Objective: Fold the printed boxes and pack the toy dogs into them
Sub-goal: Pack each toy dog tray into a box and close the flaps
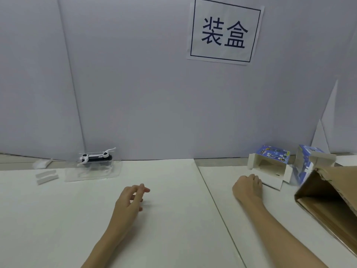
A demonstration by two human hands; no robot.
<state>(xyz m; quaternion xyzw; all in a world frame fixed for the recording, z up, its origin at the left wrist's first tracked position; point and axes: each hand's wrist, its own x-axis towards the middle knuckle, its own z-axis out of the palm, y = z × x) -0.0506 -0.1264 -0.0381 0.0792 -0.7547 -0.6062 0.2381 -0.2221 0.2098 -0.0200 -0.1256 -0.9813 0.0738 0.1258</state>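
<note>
A black and white toy dog lies in a clear plastic tray at the far left of the white table. At the far right a printed blue box lies on its side with its white flaps open toward me. A second printed box stands tilted just right of it. My left hand hovers over the table's middle, fingers relaxed, holding nothing. My right hand rests with curled fingers just left of the open box's front flap; I cannot tell whether it touches the flap.
A brown cardboard carton lies open at the right edge. Small white plastic pieces and a clear bit lie at the far left. A grey partition with a paper sign closes off the back. A seam splits the tabletop.
</note>
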